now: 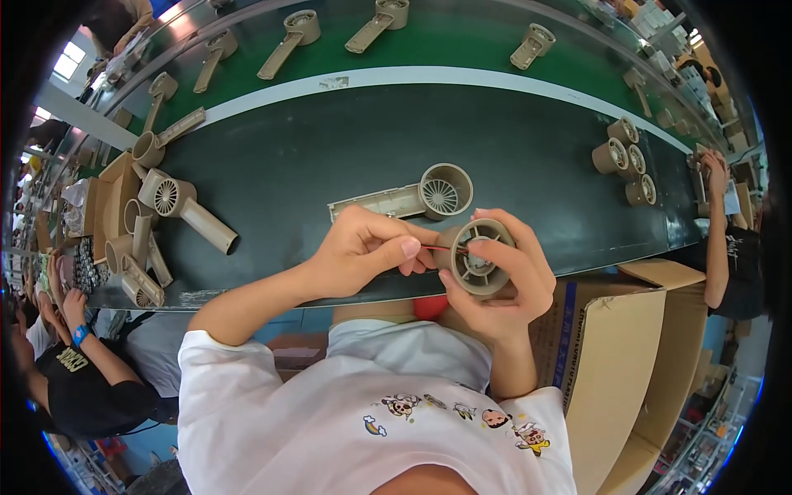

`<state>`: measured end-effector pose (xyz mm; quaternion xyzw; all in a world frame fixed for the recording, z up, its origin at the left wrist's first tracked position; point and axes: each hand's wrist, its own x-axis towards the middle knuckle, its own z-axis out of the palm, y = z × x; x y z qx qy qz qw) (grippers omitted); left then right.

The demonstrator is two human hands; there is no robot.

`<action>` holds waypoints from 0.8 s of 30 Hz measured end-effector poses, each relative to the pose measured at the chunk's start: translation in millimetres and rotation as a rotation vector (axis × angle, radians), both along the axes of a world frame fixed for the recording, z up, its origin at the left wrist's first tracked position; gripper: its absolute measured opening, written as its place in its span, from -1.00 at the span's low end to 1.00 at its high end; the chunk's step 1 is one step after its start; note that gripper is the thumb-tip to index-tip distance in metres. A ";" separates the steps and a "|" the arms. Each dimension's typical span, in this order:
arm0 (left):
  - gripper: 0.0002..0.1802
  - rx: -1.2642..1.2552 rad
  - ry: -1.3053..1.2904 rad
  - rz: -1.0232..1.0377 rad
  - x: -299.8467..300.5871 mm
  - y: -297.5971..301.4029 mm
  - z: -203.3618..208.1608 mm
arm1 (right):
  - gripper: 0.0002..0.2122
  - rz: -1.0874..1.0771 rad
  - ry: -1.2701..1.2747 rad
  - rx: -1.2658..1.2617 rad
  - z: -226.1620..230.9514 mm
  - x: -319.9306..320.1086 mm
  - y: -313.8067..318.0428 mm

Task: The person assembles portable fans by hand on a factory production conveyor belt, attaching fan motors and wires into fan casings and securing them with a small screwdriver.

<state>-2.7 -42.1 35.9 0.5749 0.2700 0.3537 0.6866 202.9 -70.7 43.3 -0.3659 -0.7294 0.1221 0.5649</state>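
Close to the table's front edge, my right hand is wrapped round a round beige fan housing, its spoked open face turned up toward me. The right index finger reaches over the rim to the spokes. Thin red wire comes out of the housing's left side, pinched between the thumb and fingers of my left hand. Just beyond my hands lies a beige handheld fan shell, with a grilled round head and a long open handle half pointing left. My left hand overlaps part of that handle.
Several beige fan shells are piled at the left beside a cardboard box. Several round housings stand at the right. Farther off, a green conveyor carries more shells. An open carton stands below right. Other people work at both sides.
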 end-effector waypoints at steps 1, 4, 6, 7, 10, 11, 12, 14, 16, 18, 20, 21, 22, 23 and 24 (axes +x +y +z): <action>-0.70 -0.005 -0.002 0.000 -1.3 -0.4 1.7 | -0.60 0.000 -0.002 -0.005 -2.8 -0.2 -0.1; -0.71 -0.078 -0.002 -0.005 -2.8 -0.5 6.0 | -0.60 0.048 0.112 0.033 -12.4 -0.2 2.1; -0.71 -0.091 0.008 -0.002 -2.6 -0.7 6.5 | -0.58 0.085 0.066 0.124 -15.0 2.2 4.1; -0.71 -0.093 0.005 0.001 -2.8 -0.8 4.9 | -0.58 0.088 0.063 0.122 -14.4 2.3 3.8; -0.71 -0.080 -0.052 -0.001 -2.4 -0.7 0.5 | -0.58 0.043 0.003 0.144 -12.8 0.8 -0.5; -0.70 -0.106 -0.053 -0.002 -2.0 -1.0 0.9 | -0.60 -0.014 -0.026 0.140 -13.3 -1.3 -2.6; -0.70 -0.130 -0.055 -0.002 -1.5 -0.9 1.0 | -0.61 -0.069 -0.054 0.137 -13.7 -3.0 -3.3; -0.72 -0.166 -0.076 0.014 -0.4 -0.7 0.3 | -0.61 -0.083 -0.049 0.124 -14.0 -5.3 -2.7; -0.72 -0.201 -0.098 0.027 1.2 -0.7 -1.9 | -0.61 -0.099 -0.045 0.111 -12.6 -6.3 -2.9; -0.79 -0.165 -0.097 0.057 3.2 -0.3 -6.1 | -0.63 -0.039 -0.065 0.086 -10.9 -6.9 -3.5; -0.83 0.135 0.212 0.075 0.0 1.7 2.3 | -0.62 0.005 -0.168 0.130 -14.2 -5.5 -1.3; -0.86 0.435 0.520 0.094 -1.8 2.0 5.4 | -0.61 0.024 -0.228 0.137 -14.6 -5.9 -1.0; -0.93 0.614 0.491 0.249 0.5 -2.0 -7.1 | -0.60 0.047 -0.263 0.096 -11.3 -5.8 -1.6; -0.93 0.611 0.491 0.253 1.2 -0.8 -9.3 | -0.60 0.032 -0.245 0.105 -8.2 -5.6 0.5; -0.88 0.766 0.520 0.331 1.1 1.5 -11.0 | -0.61 0.022 -0.227 0.113 -4.9 -5.0 3.5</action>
